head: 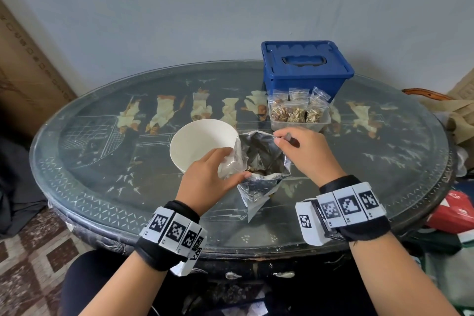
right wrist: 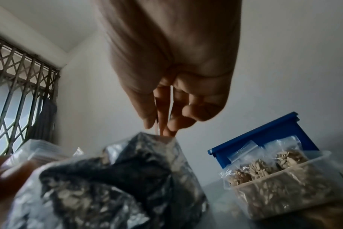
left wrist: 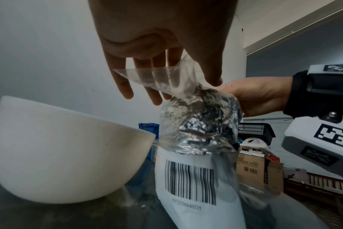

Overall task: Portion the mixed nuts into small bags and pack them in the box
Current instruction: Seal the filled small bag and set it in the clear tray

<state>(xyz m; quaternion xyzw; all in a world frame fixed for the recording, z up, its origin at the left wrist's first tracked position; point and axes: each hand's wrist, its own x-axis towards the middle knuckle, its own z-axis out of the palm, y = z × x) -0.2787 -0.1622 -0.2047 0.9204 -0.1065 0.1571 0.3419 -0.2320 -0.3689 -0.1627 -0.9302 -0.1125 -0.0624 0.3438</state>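
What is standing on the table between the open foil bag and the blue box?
In the head view, a clear plastic container of filled small bags stands between the foil bag and the blue box.

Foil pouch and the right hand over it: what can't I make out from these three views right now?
- Foil pouch: head view shows only a dim glimpse of nuts; amount hidden by its crumpled walls.
- Right hand: pinches something thin over the pouch; too small in the head view, blurred in the right wrist view.
- Blue box: lid on, inside hidden.
- Small clear bag in the left hand: contents unclear; foil shows through.
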